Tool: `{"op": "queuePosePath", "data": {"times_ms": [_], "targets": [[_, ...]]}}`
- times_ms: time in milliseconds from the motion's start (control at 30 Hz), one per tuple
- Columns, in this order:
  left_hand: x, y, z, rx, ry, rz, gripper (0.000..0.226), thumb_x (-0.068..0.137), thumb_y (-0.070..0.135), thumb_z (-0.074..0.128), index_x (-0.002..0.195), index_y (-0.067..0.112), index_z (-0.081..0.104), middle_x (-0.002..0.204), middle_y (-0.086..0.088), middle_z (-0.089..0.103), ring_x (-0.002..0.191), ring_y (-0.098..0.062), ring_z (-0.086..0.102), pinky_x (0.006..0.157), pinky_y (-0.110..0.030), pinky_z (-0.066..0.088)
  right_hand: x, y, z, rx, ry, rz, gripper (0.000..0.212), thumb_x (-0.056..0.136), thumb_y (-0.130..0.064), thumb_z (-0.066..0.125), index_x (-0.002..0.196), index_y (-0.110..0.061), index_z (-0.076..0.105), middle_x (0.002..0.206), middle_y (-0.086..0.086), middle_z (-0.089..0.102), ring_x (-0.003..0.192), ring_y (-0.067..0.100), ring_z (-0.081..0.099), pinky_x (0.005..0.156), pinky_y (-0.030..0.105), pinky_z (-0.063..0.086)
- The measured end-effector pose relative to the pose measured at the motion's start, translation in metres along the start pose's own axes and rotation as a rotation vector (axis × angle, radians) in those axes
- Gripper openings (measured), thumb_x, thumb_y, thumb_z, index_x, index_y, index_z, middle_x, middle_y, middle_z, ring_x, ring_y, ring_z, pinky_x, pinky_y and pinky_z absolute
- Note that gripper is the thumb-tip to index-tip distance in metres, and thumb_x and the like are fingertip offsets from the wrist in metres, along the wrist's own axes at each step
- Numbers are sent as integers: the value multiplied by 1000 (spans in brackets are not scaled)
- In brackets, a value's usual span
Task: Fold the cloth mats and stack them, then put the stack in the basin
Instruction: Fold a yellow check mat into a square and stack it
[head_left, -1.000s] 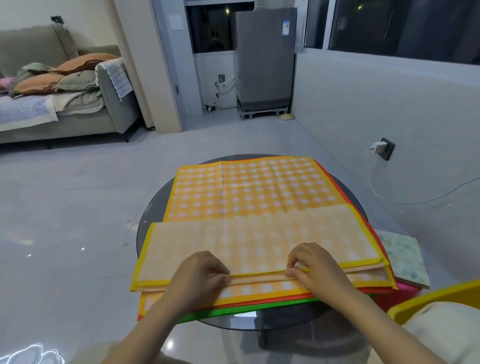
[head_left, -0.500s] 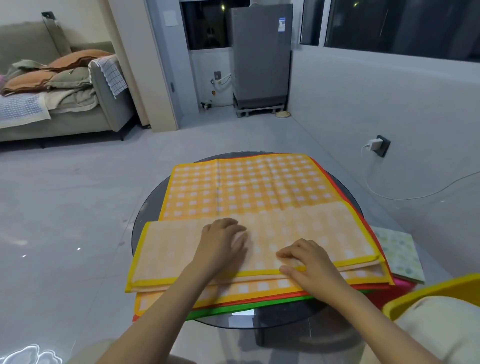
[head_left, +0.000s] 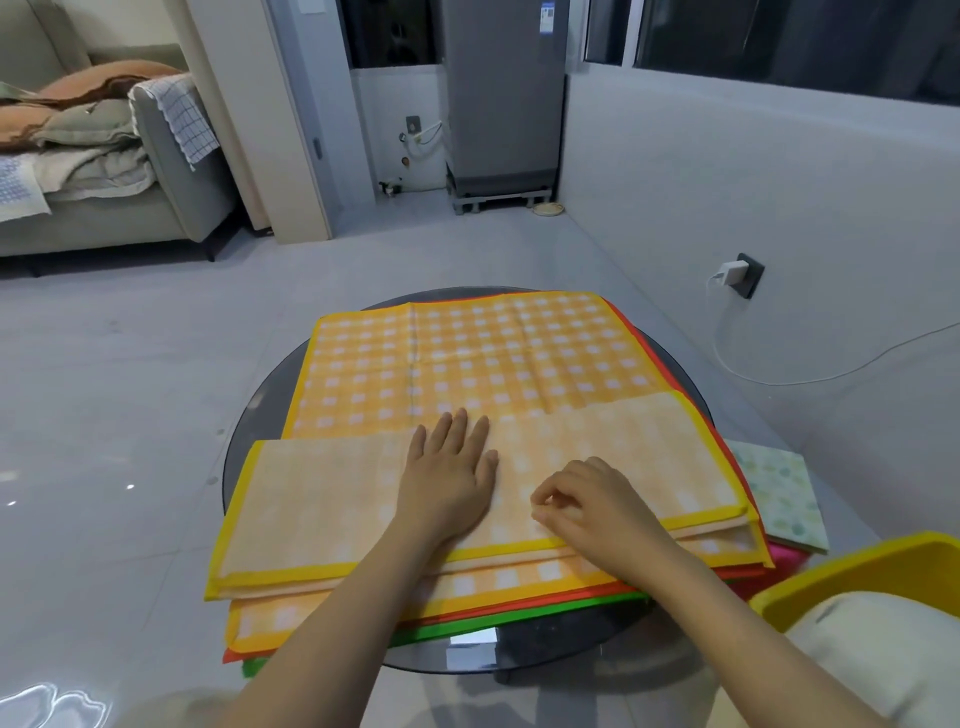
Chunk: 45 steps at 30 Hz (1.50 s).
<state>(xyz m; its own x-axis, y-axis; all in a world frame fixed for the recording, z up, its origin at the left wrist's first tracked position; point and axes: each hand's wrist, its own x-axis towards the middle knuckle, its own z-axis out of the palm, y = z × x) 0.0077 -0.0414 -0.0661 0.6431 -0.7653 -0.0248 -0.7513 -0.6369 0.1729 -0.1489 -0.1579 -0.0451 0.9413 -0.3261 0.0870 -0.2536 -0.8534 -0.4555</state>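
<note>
An orange checked cloth mat with a yellow border lies on top of a pile of mats on the round glass table. Its near part is folded over, pale underside up. My left hand lies flat, fingers straight, pressing on the folded flap near its far edge. My right hand rests on the flap close to its near edge with fingers curled; whether it pinches cloth is unclear. Red and green mats show beneath. A yellow basin is at the lower right.
A folded pale green dotted mat lies at the table's right side. A white wall with a plugged charger and cable stands close on the right. A sofa and a grey fridge are far back across open floor.
My left hand has slid forward from the flap's near edge to its far edge and flattened out. My right hand has stayed near the front edge, fingers curling more.
</note>
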Motion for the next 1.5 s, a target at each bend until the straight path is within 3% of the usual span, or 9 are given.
{"op": "queuePosePath", "data": {"times_ms": [100,200,300,467,733,1033,1167,1333,1500], "targets": [[0,-1,1,-17,11,7,53,100,41,9,151,29,1,159,3,-5,146,-14,-9,119,-39,-7,28,-5,2,-86,41,-7,30,96,-34,44,123,-26,57,120,-8,55,115,14,44,98,28,34],[1,-3,2,-10,25,13,52,100,37,10,151,29,-1,159,3,-6,146,-13,-9,119,-40,-7,62,-9,12,-144,-27,33,45,102,-31,29,146,-21,30,153,-3,28,143,16,18,114,30,12],[2,-3,4,-4,23,11,53,100,37,9,151,29,-2,159,4,-9,146,-12,-11,119,-40,-7,78,-8,27,-208,-121,86,52,102,-37,16,151,-21,7,159,-4,2,146,11,-4,117,31,-5],[2,-4,6,7,31,8,53,100,40,9,151,30,-3,159,5,-8,146,-12,-11,119,-39,-7,70,21,21,-269,-104,164,60,99,-48,10,151,-21,-4,158,-5,-8,145,11,-10,118,31,-8],[2,-5,5,27,23,14,62,90,47,-3,150,31,-5,158,6,-10,145,-11,-12,119,-39,-7,53,94,-17,-314,-43,354,67,96,-56,8,150,-20,-7,158,-3,-10,145,10,-11,118,29,-7],[0,-2,1,20,21,4,56,96,44,3,151,30,-4,159,5,-9,146,-12,-11,119,-39,-7,52,89,-21,-271,-30,350,66,98,-52,11,150,-16,-7,158,0,-10,145,11,-12,118,30,-8],[0,0,1,13,24,4,53,100,41,9,151,29,-3,159,5,-8,146,-12,-10,119,-39,-6,59,50,-14,-191,8,246,59,101,-42,14,150,-16,-6,158,-1,-10,145,11,-12,117,28,-9],[0,-1,0,2,24,1,53,100,38,10,151,28,0,159,4,-6,146,-12,-9,119,-39,-6,81,-9,19,-80,-96,70,53,103,-34,14,151,-16,1,159,-1,-2,146,10,-4,118,28,-4],[-2,-10,-1,-3,11,10,53,101,36,12,151,25,0,159,4,-6,146,-11,-9,119,-38,-7,78,-13,36,-216,-97,33,53,102,-39,12,151,-21,2,159,-3,-1,146,9,-4,116,27,-7]]}}
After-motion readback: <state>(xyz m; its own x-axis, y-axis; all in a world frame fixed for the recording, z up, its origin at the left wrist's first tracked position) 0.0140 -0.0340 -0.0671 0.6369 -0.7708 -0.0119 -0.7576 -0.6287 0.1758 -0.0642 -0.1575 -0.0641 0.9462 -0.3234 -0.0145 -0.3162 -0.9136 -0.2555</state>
